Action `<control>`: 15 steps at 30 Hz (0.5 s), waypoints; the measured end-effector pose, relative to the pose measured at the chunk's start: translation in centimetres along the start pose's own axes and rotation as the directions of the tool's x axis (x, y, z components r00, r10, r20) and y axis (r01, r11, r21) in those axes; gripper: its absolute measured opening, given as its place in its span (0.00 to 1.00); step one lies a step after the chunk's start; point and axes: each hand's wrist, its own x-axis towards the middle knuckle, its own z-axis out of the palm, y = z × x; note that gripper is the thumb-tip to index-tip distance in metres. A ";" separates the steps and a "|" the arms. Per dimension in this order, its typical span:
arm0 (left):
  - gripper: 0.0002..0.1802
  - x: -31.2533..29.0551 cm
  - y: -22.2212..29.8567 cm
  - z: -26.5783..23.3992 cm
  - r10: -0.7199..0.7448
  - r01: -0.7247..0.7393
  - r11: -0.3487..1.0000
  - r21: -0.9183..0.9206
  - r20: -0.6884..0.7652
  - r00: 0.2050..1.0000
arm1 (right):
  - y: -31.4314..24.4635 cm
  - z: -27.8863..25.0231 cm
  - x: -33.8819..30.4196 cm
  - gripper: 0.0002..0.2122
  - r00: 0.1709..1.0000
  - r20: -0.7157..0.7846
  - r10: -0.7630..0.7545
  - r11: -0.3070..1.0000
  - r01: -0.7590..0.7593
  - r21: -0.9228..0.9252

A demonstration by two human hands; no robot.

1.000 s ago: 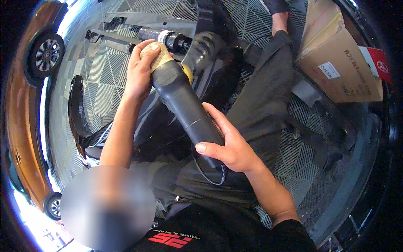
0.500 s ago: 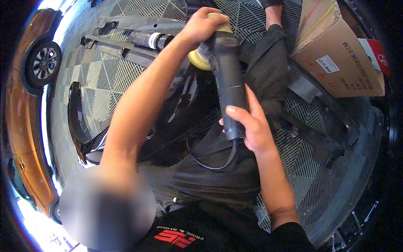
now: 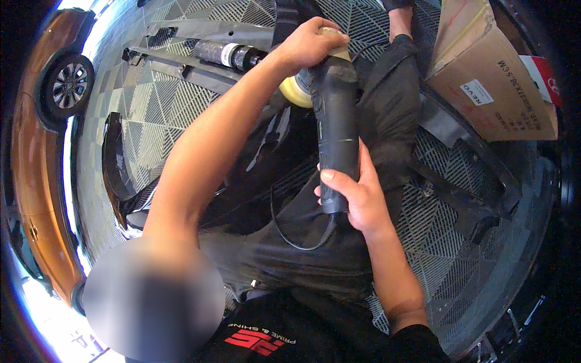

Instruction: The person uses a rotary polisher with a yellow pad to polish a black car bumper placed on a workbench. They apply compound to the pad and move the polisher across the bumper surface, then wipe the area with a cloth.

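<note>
I note the yellow pad (image 3: 295, 92) toward the black panel's (image 3: 266, 138) far edge, contact unclear; left hand (image 3: 311, 45) clasps the polisher's (image 3: 339, 121) head, right hand (image 3: 365, 202) wraps its rear. Advisable: pad flat, pressure even, cord (image 3: 329, 235) clear.

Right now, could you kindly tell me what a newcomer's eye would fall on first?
Probably the black polisher in the middle, far end in the left grip, near end in the right grip. The orange car at far left and the cardboard box at upper right come next.
</note>
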 end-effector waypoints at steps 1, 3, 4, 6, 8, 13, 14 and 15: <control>0.29 -0.6 0.1 -0.3 0.003 -0.003 1.000 -0.004 -0.006 1.000 | 0.5 0.2 -0.3 0.35 1.000 0.005 -0.016 1.000 0.016 -0.026; 0.29 -2.0 0.1 -0.4 0.000 0.000 0.999 -0.038 -0.006 1.000 | 1.7 0.8 -1.1 0.33 1.000 0.002 -0.024 0.999 0.024 -0.033; 0.29 -2.9 0.1 -0.4 -0.005 0.004 0.999 -0.039 -0.012 1.000 | 2.0 1.2 -1.6 0.31 1.000 -0.003 -0.017 1.000 0.017 -0.011; 0.29 -4.5 0.5 -0.2 -0.004 0.004 0.999 -0.050 -0.005 1.000 | 3.5 1.2 -2.4 0.29 0.999 -0.011 -0.033 0.994 0.032 -0.104; 0.31 -6.0 0.6 -0.5 0.019 -0.020 0.999 0.043 0.014 1.000 | 4.5 1.6 -3.4 0.25 0.999 -0.039 0.009 0.991 -0.014 -0.134; 0.29 -9.7 1.2 -1.3 0.030 -0.032 0.998 0.060 0.041 0.999 | 5.4 2.7 -5.4 0.31 0.996 -0.012 0.094 0.988 -0.095 -0.119; 0.28 -10.3 0.9 -1.5 0.046 -0.048 0.998 0.040 0.040 0.998 | 5.8 3.0 -5.7 0.28 0.997 -0.006 0.078 0.988 -0.078 -0.132; 0.28 -10.8 0.7 -1.8 0.038 -0.038 0.999 0.019 0.023 0.999 | 5.9 3.5 -5.9 0.24 0.998 0.001 0.062 0.988 -0.062 -0.144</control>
